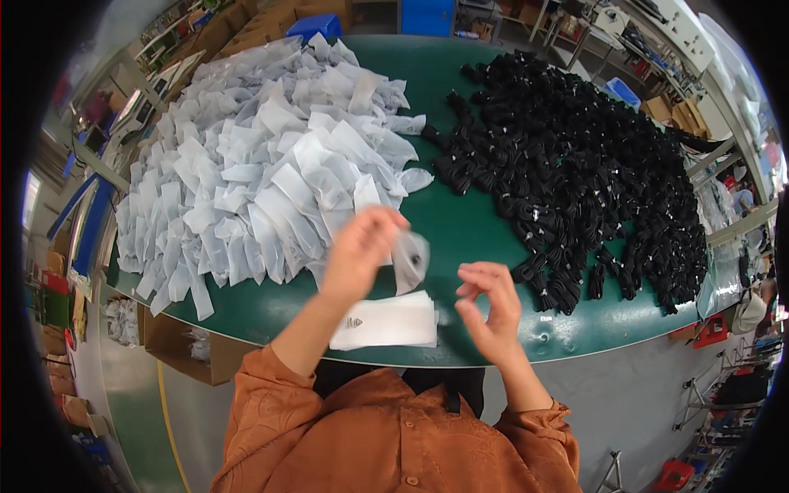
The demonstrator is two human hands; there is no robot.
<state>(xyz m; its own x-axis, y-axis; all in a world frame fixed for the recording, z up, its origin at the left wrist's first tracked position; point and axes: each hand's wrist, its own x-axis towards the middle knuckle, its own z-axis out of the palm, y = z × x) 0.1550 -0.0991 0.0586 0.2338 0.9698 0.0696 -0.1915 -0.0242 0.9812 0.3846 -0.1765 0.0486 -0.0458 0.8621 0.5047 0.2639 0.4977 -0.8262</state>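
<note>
1. Showing on the upper face of the stack of flat white bags (pixel 399 326) is a dark printed mark (pixel 355 323), formed by a roughly triangular sign and small lines; the lines are too small to be read.
2. Faint print is also seen on bags at the right edge of the pile of pale bags (pixel 246 172), and small white patches are scattered over the pile of black cable bundles (pixel 575 181).
3. Both piles, 2 in all, are spread on the green table (pixel 448 226), the pale on the left and the black on the right, parted by a strip of tabletop.
4. A cardboard box (pixel 218 361) is placed below the table's near left edge, with pale bags inside; a blue container (pixel 316 27) is seen beyond the far edge.
5. Part of the pale pile is hidden by the left hand (pixel 370 242).
6. The translucent bag (pixel 408 267) is seen beside the left fingertips, just beyond the stack; its film is wrinkled, and 1 dark spot is shown through it.
7. The left fingers are curled and blurred; whether the bag is pinched cannot be told.
8. The right hand (pixel 491 312) is held right of the stack, thumb and curved fingers spread apart.
</note>
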